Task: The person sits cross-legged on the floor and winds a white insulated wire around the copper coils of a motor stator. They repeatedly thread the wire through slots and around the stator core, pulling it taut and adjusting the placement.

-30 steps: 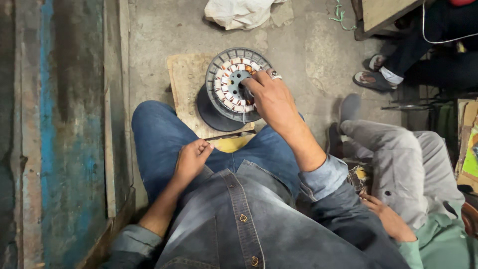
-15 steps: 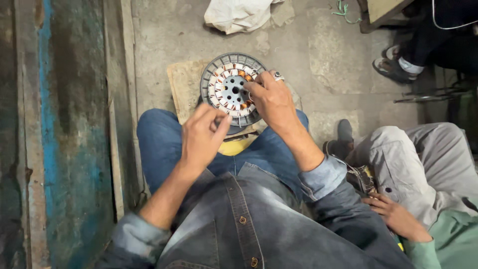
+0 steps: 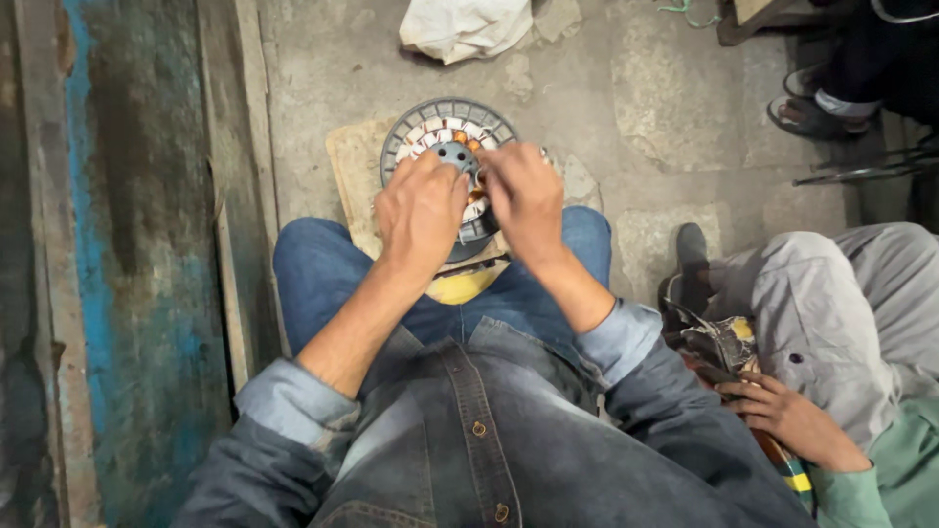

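Dim, even overhead light, no glare. Soft shadow beneath the round grey metal motor stator [image 3: 448, 147]. Sharp at centre; darker, slightly stretched toward frame corners.

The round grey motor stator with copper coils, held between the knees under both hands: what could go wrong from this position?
1. The round grey motor stator with copper coils sits tilted on a small wooden board, so it could slip off under pressure.
2. Both the left hand and the right hand cover the coils, so fingers may scrape or bend the thin windings.
3. Another person's hand works close beside, so elbows could bump.
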